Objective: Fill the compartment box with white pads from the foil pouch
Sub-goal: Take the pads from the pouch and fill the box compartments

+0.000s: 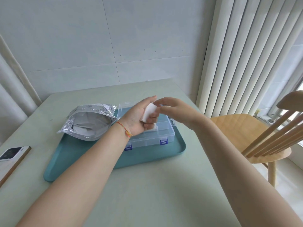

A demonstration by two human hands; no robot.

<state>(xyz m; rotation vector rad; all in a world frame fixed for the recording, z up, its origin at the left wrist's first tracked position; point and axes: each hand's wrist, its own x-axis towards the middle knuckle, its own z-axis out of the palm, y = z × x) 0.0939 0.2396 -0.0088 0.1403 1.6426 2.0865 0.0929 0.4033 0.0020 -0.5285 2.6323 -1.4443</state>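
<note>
— Working above a clear plastic compartment box with blue latches, we see our left hand curled around a small stack of soft white pads, fingers wrapped under it and thumb along its side. How do we judge the handling?

— Light and squashy, we think: the stack looks like compressed cotton, so it should give under pressure and fan apart if gripped loosely. Pinching one pad by its free upper edge seems the safest hold.

— And our right hand?

— Its fingers are relaxed and extended, tips reaching toward the top of the stack; it grasps nothing yet, though whether a fingertip already touches a pad we cannot tell.

— Where does everything sit?

— Nearest, a white phone lies at the edge of the pale green table. The box rests on a teal plastic tray, lid open toward the wall. Just beside it on the left lies the crinkled silver foil pouch, mouth gaping. A pale wooden chair stands at right, with white vertical blinds behind it.

— Any pads in the box?

— Our hands hide most compartments.
</note>
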